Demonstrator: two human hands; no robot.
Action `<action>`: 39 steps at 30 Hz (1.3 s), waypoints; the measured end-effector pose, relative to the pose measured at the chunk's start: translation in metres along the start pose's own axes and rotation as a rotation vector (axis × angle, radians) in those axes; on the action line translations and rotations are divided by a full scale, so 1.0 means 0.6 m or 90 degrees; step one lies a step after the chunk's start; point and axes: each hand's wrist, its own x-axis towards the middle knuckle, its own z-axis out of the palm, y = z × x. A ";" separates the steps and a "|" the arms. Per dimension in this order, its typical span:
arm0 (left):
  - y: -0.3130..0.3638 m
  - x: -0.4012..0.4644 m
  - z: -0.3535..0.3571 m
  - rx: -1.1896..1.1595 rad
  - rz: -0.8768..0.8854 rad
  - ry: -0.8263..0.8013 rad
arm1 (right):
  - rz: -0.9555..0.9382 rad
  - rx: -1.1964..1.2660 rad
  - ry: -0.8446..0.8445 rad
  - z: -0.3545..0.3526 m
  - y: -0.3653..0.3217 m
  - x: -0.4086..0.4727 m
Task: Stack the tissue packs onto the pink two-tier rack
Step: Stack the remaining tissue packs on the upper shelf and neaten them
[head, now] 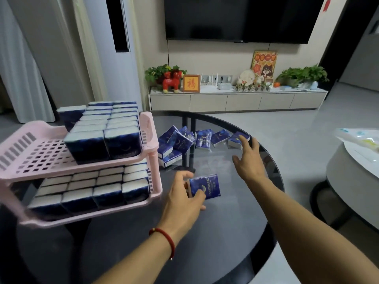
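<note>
Left hand (184, 193), red cord bracelet (164, 238) on its wrist, is gripping one blue tissue pack (205, 186) between thumb and fingers, just off the right side of the pink two-tier rack (151, 138). Cannot tell whether that pack is touching the dark glass surface (225, 232) or lifted off it.

Right hand (249, 158) is reaching further out from the rack, fingers spread and loose, gripping nothing; fingertips are at the rightmost pack (238, 140) of the loose pile, contact unclear.

Loose pile of blue packs (184, 142) is lying on the surface right of the rack's upper tier, some flat, some leaning on each other.

Rack is sitting on the surface's left part. Lower tier is carrying rows of packs standing on edge (92, 187), filling most of it. Upper tier is holding two rows of upright packs (106, 130) along its right side; its left part is showing bare slotted floor. One more pack (70, 115) is standing at the rack's far edge.

Beyond the rack and surface: TV cabinet (235, 101) with plants and ornaments, dark TV (235, 17) on the wall above.
</note>
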 end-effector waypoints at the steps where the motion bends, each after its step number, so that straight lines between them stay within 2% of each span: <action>1: -0.003 0.001 0.000 0.002 0.002 0.000 | -0.019 -0.062 0.002 0.006 0.003 0.016; 3: -0.010 0.003 0.000 0.013 0.004 -0.008 | -0.033 -0.125 0.000 0.010 0.007 0.042; 7: -0.023 0.009 -0.001 0.069 0.044 -0.003 | -0.118 -0.103 0.036 0.012 0.022 0.055; 11: -0.019 0.005 -0.001 0.034 0.073 -0.015 | -0.139 0.050 0.000 -0.030 0.024 0.024; 13: -0.021 0.005 -0.004 0.025 0.100 -0.014 | -0.106 0.199 -0.057 -0.068 0.013 -0.005; 16: -0.017 0.001 -0.015 0.024 0.108 -0.012 | -0.039 0.436 -0.210 -0.113 -0.014 -0.056; 19: -0.003 -0.013 -0.029 0.052 0.128 -0.033 | -0.022 0.497 -0.314 -0.138 -0.037 -0.104; 22: 0.002 -0.026 -0.046 0.126 0.145 -0.065 | -0.072 0.463 -0.400 -0.163 -0.067 -0.154; 25: 0.005 -0.042 -0.062 0.144 0.119 -0.111 | -0.156 0.353 -0.451 -0.175 -0.101 -0.198; 27: 0.008 -0.051 -0.070 0.119 0.097 -0.138 | -0.258 0.217 -0.409 -0.166 -0.112 -0.222; 29: 0.006 -0.057 -0.078 0.142 0.121 -0.168 | -0.334 0.113 -0.338 -0.151 -0.114 -0.243; 32: -0.004 -0.060 -0.090 0.255 0.192 -0.173 | -0.399 0.070 -0.305 -0.138 -0.116 -0.263; 36: -0.002 -0.058 -0.107 0.242 0.217 -0.145 | -0.445 0.068 -0.236 -0.133 -0.125 -0.277; 39: -0.011 -0.060 -0.126 0.252 0.200 -0.163 | -0.462 0.092 -0.270 -0.127 -0.130 -0.287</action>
